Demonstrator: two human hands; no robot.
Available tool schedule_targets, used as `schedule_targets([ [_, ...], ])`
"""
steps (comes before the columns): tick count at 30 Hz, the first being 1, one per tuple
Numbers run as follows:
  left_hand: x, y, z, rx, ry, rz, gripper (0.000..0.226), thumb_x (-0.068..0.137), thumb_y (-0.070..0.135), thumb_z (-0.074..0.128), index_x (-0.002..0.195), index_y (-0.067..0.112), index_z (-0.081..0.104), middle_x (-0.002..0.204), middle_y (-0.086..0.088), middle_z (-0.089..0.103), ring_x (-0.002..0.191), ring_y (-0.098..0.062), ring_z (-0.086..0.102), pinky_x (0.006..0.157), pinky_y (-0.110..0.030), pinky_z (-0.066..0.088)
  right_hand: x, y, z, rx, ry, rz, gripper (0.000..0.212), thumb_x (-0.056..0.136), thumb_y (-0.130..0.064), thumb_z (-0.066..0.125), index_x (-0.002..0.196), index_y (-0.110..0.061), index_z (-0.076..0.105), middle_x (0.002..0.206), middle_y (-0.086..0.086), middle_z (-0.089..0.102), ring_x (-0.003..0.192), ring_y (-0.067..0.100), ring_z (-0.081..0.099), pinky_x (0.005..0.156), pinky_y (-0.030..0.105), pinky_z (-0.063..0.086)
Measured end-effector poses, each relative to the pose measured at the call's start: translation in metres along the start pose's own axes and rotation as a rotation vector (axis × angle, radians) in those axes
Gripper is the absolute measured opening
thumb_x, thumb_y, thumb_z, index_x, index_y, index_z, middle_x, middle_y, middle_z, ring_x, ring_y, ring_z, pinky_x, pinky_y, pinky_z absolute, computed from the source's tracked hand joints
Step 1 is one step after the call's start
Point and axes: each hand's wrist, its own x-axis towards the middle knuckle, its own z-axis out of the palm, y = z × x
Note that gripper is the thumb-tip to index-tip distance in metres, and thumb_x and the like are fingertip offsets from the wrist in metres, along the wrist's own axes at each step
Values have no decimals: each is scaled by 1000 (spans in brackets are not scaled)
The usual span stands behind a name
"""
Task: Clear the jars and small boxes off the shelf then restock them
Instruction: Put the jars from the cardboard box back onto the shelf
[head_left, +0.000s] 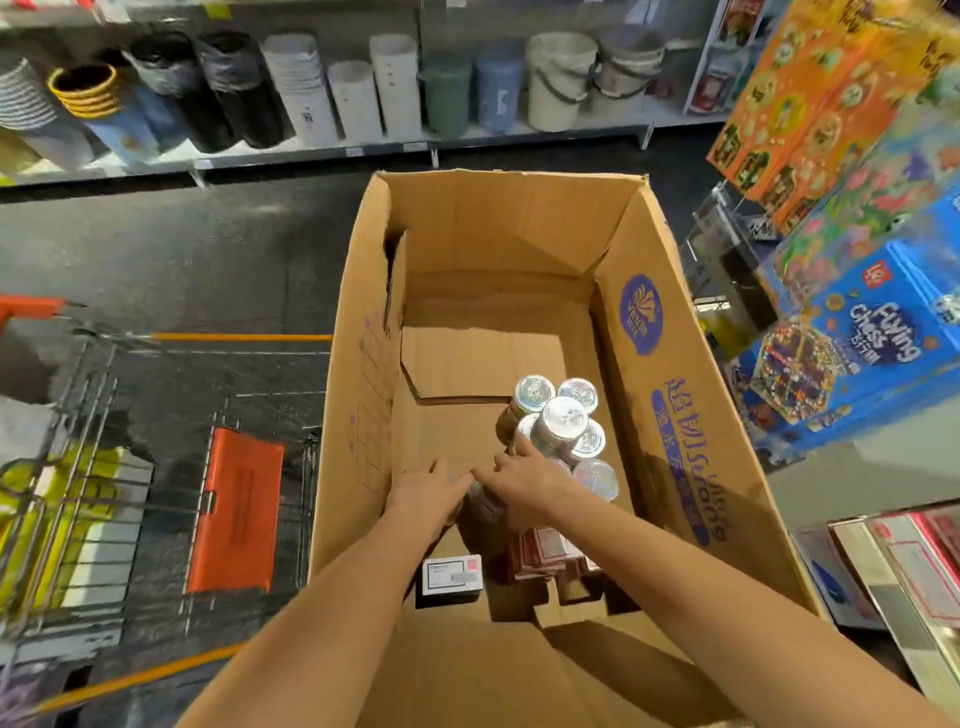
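A large open cardboard box (358, 374) stands in front of me. Several jars with shiny silver lids (563, 418) cluster at its right side. Small red boxes (545, 553) and a white small box (452, 574) lie at the near end. Both my hands reach down into the cardboard box. My left hand (428, 493) and my right hand (524, 480) close around a dark jar (483, 512) between them, fingers curled on its top. The right hand's fingertips also touch the silver-lidded jars. The dark jar's lid is hidden under my fingers.
A metal shopping cart (104, 467) with an orange seat flap stands to the left. Bins and buckets (561, 78) line the far shelf across the aisle. Game boxes (857, 338) stack on the right, and a shelf with flat packs (914, 561) sits at the lower right.
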Motion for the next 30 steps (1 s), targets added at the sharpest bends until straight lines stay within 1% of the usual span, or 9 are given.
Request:
schedule_targets([
  [3, 0, -1, 1, -9, 14, -11, 64, 95, 22, 53, 148, 28, 17, 134, -16, 35, 112, -34, 50, 85, -37, 45, 1, 0, 0, -24, 81, -33, 50, 82, -30, 62, 126, -18, 42, 121, 14, 58, 126, 33, 45, 118, 53, 2],
  [6, 4, -2, 2, -10, 16, -15, 61, 94, 21, 55, 146, 26, 25, 133, -14, 37, 112, -32, 51, 86, -37, 46, -1, -3, -3, -34, 156, -37, 44, 84, -34, 60, 122, -15, 47, 112, 13, 63, 118, 27, 50, 118, 48, -2],
  [8, 8, -1, 1, -35, 25, -26, 56, 92, 22, 58, 142, 25, 32, 129, -12, 39, 111, -30, 51, 83, -35, 44, -1, -5, -4, -8, 179, -22, 40, 86, -38, 57, 117, -15, 48, 108, 11, 65, 116, 27, 52, 119, 48, -1],
  [12, 15, 3, 1, -98, 61, -77, 46, 92, 23, 60, 134, 25, 42, 124, -9, 42, 112, -29, 51, 73, -32, 37, 3, -5, -4, 57, 197, 18, 41, 86, -45, 54, 114, -16, 50, 105, 9, 66, 115, 27, 52, 118, 48, -1],
  [18, 21, 1, 7, -148, 66, -95, 52, 89, 24, 64, 135, 29, 41, 127, -8, 41, 113, -30, 48, 86, -36, 46, 4, -7, -4, 72, 226, 54, 47, 86, -45, 55, 121, -14, 48, 110, 10, 65, 119, 27, 50, 118, 47, -4],
  [21, 22, 1, 6, -165, 74, -104, 49, 87, 23, 65, 131, 29, 45, 125, -8, 42, 113, -31, 49, 87, -36, 46, 3, -7, -6, 111, 226, 59, 44, 86, -46, 55, 117, -16, 50, 107, 8, 65, 117, 25, 51, 119, 47, -3],
  [24, 20, 1, 0, -147, 69, -121, 49, 87, 22, 66, 131, 28, 44, 124, -9, 43, 113, -32, 49, 86, -36, 46, -1, -5, -12, 160, 243, 68, 36, 86, -41, 55, 113, -17, 50, 104, 8, 64, 115, 25, 50, 119, 45, -1],
  [27, 14, -1, -12, -114, 93, -154, 53, 87, 16, 64, 134, 28, 42, 123, -11, 44, 111, -32, 51, 84, -36, 47, -11, -5, -23, 197, 260, 76, 41, 85, -37, 58, 121, -20, 50, 108, 11, 61, 117, 27, 48, 119, 44, 1],
  [30, -2, -1, -36, -48, 123, -202, 53, 86, 14, 65, 134, 23, 45, 127, -12, 48, 114, -29, 52, 87, -36, 47, -26, -7, -43, 155, 273, 98, 45, 85, -35, 60, 126, -21, 49, 112, 14, 60, 118, 29, 46, 117, 41, 8],
])
